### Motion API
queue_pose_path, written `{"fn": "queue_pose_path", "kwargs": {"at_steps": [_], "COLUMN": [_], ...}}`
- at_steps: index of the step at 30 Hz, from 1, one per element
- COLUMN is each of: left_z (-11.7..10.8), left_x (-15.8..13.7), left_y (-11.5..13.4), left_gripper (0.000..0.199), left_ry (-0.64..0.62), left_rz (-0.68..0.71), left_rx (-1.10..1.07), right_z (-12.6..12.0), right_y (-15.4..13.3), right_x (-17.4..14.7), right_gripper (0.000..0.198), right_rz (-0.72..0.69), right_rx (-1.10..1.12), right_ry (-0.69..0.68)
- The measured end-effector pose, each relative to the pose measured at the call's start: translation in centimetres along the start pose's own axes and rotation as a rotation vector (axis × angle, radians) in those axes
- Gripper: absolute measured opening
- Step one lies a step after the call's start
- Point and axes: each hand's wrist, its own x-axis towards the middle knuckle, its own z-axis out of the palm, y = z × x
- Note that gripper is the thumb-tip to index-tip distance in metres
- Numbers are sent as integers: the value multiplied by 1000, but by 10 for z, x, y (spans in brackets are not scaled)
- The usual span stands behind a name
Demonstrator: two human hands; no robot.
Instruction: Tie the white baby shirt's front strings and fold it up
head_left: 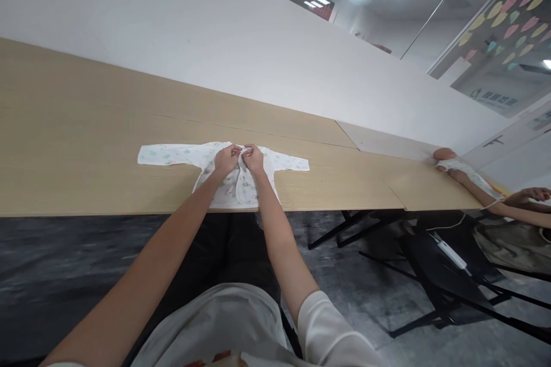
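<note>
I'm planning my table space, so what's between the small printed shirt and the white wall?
In the head view, pale tabletop with a thin seam lies between the shirt and wall.

– What is worn on the upper body?
– A pale, loose shirt (224, 315) is worn, its cloth gathered into soft folds.
– Is it marked in any way?
– A print (222, 357) in red, brown and cream is shown on the front, mostly cut off by the frame.
– And the arms?
– The right upper arm is covered by a short white sleeve (327, 327); both forearms (279, 235) are left bare.
– The legs?
– They are clad in black trousers (221, 249), partly hidden by the shirt.
</note>
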Motion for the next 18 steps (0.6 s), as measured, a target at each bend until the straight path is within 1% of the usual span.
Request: {"fn": "queue_pose_path", "kwargs": {"at_steps": [7, 14, 18], "left_z": [5, 5, 7], "left_x": [3, 2, 3], "left_y": [-5, -5, -5], "left_gripper": [30, 32, 35], "left_ry": [32, 45, 80], "left_rz": [-42, -30, -20], "left_rx": [-59, -21, 28], "right_z": [5, 5, 5], "right_y": [7, 6, 7], "right_x": [2, 2, 5], "right_gripper": [37, 29, 27], "right_rz": [-29, 2, 21], "right_rx": [12, 54, 91], "right_ry": [18, 41, 63]}}
